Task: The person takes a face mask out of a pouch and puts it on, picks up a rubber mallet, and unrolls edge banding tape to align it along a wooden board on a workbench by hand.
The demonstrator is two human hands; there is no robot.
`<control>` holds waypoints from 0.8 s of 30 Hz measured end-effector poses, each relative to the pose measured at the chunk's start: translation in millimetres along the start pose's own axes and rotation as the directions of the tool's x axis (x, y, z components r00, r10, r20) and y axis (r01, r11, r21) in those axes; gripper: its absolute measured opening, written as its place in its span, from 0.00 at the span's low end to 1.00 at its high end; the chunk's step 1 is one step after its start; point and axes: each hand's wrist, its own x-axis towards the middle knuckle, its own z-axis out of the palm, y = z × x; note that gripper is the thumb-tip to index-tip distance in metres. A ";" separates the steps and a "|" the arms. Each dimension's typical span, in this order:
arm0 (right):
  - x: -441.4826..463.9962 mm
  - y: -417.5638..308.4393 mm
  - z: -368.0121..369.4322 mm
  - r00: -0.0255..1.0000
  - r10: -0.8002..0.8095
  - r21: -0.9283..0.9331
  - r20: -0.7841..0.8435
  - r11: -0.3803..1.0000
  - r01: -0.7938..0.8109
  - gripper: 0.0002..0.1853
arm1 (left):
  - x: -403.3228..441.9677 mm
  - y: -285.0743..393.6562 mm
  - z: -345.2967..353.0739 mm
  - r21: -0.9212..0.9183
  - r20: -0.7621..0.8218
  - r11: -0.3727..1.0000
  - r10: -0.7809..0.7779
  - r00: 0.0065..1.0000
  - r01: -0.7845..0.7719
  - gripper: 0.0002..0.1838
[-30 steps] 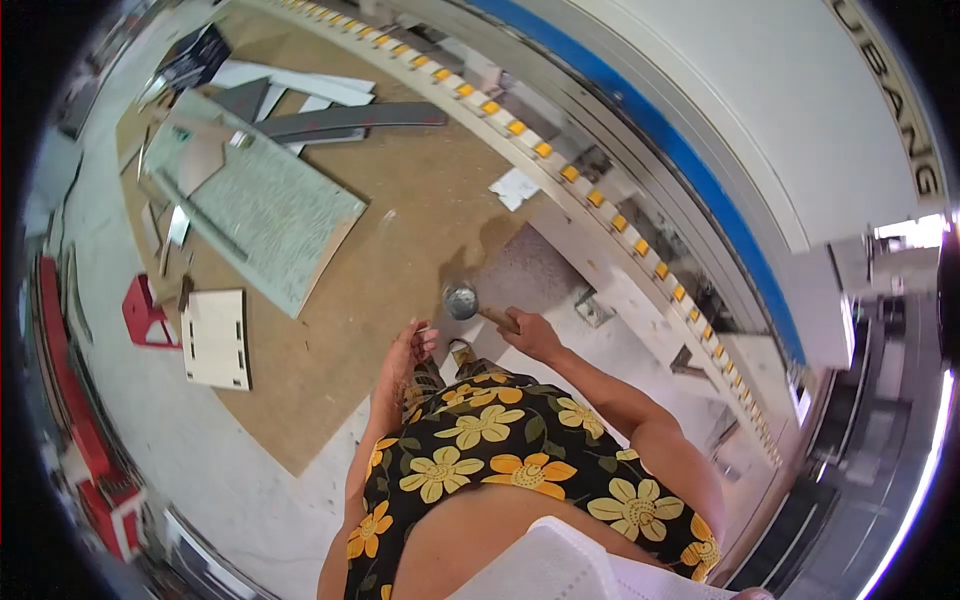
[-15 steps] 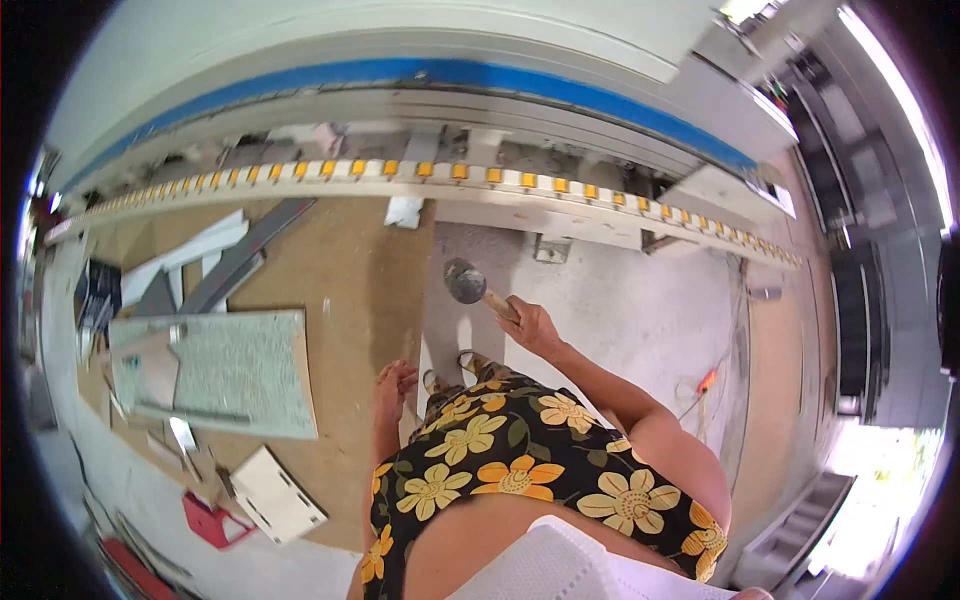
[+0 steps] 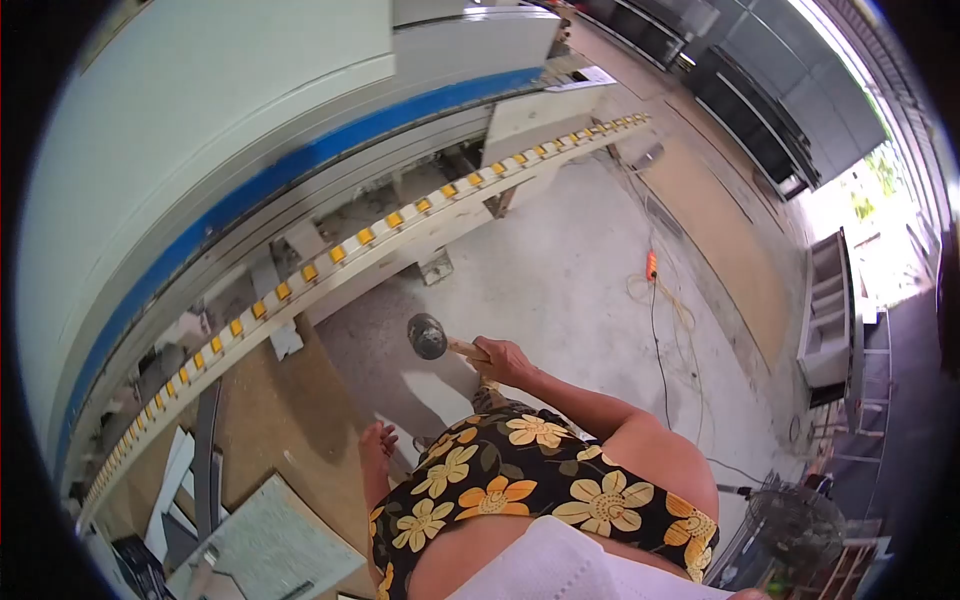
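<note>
The view has swung rightward since the earlier frame, bringing a fan [image 3: 795, 520] into sight. The right hand [image 3: 505, 362] grips the wooden handle of a mallet [image 3: 432, 339], whose dark head is above the pale floor [image 3: 560, 265]. The left hand [image 3: 377, 440] hangs, fingers loosely parted, near the brown sheet [image 3: 265, 400].
</note>
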 end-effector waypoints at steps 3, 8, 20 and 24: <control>-10.0 32.6 -27.5 0.994 0.101 -0.039 -0.046 0.994 -0.103 0.12 | 25.7 14.0 40.1 0.121 0.031 0.992 0.031 0.999 -0.034 0.12; -16.5 82.8 -79.9 0.967 0.182 -0.024 -0.181 0.982 -0.190 0.12 | 51.2 41.9 136.4 0.167 0.117 0.981 0.077 0.990 -0.096 0.14; 8.3 148.9 -152.4 0.942 0.189 0.063 -0.279 0.982 -0.178 0.12 | 62.1 59.1 279.6 0.299 0.209 0.913 0.220 0.953 -0.277 0.14; 19.2 153.6 -161.2 0.943 0.220 0.110 -0.249 0.974 -0.198 0.13 | 49.4 80.0 277.6 0.391 0.143 0.812 0.412 0.900 -0.434 0.13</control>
